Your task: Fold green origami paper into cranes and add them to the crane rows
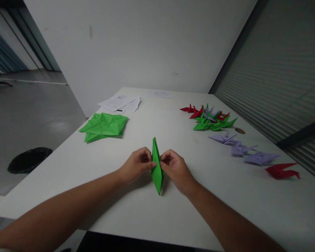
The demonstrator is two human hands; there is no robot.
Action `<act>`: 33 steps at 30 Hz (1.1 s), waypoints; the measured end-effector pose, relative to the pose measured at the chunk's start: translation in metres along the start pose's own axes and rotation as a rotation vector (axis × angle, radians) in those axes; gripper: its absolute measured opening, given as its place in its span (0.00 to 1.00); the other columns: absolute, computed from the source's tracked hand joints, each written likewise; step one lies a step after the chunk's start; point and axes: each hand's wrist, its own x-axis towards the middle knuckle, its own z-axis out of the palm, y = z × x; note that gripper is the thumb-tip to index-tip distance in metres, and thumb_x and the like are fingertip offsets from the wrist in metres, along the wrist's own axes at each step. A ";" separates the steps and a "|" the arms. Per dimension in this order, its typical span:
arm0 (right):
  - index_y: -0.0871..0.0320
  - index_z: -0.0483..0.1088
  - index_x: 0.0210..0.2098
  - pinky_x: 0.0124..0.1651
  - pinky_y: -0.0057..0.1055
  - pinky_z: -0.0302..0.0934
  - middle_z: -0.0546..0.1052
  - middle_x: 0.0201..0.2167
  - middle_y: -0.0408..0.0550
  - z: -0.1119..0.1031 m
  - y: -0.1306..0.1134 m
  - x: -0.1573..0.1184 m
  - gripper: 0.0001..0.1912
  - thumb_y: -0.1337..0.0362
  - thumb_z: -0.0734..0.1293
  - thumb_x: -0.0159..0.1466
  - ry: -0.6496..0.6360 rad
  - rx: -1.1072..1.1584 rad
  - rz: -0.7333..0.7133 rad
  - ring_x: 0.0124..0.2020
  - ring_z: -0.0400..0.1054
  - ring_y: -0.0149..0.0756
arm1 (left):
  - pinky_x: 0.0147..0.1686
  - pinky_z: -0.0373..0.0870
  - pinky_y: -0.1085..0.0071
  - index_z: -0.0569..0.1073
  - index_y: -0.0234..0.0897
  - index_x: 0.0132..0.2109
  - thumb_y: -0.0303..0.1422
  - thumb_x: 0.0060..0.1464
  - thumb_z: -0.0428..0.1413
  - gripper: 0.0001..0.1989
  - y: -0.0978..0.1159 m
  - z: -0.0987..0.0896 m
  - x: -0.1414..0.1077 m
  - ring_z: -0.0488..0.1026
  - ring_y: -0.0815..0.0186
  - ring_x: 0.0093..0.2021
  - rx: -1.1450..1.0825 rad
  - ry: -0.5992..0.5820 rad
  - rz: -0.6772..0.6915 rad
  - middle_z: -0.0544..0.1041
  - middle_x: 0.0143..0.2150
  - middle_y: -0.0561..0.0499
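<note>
A long, narrow piece of folded green origami paper (157, 175), pointed at both ends, stands out at the middle of the white table. My left hand (139, 161) pinches its left edge between thumb and fingers. On the opposite edge, my right hand (176, 168) holds it in a similar pinch. A lengthwise crease runs down the paper's face. The fingertips behind the paper are partly hidden.
Creased green sheets (105, 125) lie at the left, with printed papers (119, 103) behind them. Red, green and purple paper cranes (212, 119) are heaped at the back right; purple cranes (261, 158) and a red crane (281, 171) line the right side. A black bin (28, 159) stands on the floor.
</note>
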 end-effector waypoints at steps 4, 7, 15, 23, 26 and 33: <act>0.54 0.66 0.32 0.33 0.30 0.62 0.70 0.28 0.40 0.000 -0.003 -0.001 0.15 0.61 0.77 0.57 0.040 -0.048 -0.008 0.30 0.65 0.33 | 0.36 0.70 0.69 0.74 0.33 0.34 0.38 0.50 0.71 0.16 0.003 0.003 -0.002 0.73 0.68 0.32 0.108 -0.053 -0.003 0.77 0.31 0.52; 0.54 0.66 0.31 0.33 0.30 0.63 0.70 0.28 0.40 0.001 -0.004 -0.002 0.14 0.63 0.76 0.56 0.031 -0.078 -0.017 0.30 0.66 0.33 | 0.37 0.72 0.67 0.72 0.34 0.37 0.38 0.45 0.73 0.20 0.002 0.002 -0.003 0.75 0.66 0.34 0.176 -0.062 -0.039 0.78 0.34 0.51; 0.55 0.68 0.32 0.35 0.32 0.64 0.71 0.29 0.41 -0.001 0.002 -0.001 0.11 0.61 0.75 0.59 0.026 -0.085 -0.030 0.31 0.67 0.34 | 0.37 0.69 0.69 0.72 0.34 0.39 0.37 0.52 0.68 0.16 0.001 0.000 -0.003 0.74 0.66 0.36 0.209 -0.047 -0.011 0.77 0.35 0.50; 0.54 0.68 0.33 0.35 0.32 0.63 0.72 0.30 0.42 -0.001 0.000 -0.001 0.12 0.58 0.75 0.60 0.047 -0.058 -0.033 0.32 0.67 0.35 | 0.32 0.65 0.73 0.67 0.36 0.33 0.35 0.48 0.71 0.18 -0.001 0.000 -0.002 0.70 0.71 0.30 0.069 0.033 -0.005 0.73 0.29 0.56; 0.54 0.69 0.32 0.34 0.32 0.64 0.72 0.29 0.42 0.000 -0.002 -0.002 0.12 0.58 0.75 0.60 0.057 -0.080 -0.045 0.32 0.67 0.35 | 0.34 0.68 0.71 0.72 0.34 0.34 0.36 0.48 0.71 0.16 0.000 0.000 -0.003 0.72 0.69 0.31 0.116 -0.009 -0.040 0.76 0.31 0.53; 0.53 0.70 0.35 0.40 0.36 0.69 0.74 0.33 0.44 -0.002 -0.002 -0.002 0.12 0.60 0.76 0.58 0.014 -0.028 -0.054 0.35 0.70 0.37 | 0.36 0.67 0.69 0.79 0.33 0.35 0.37 0.50 0.69 0.12 -0.001 -0.002 -0.004 0.73 0.67 0.32 0.104 0.044 -0.063 0.79 0.31 0.50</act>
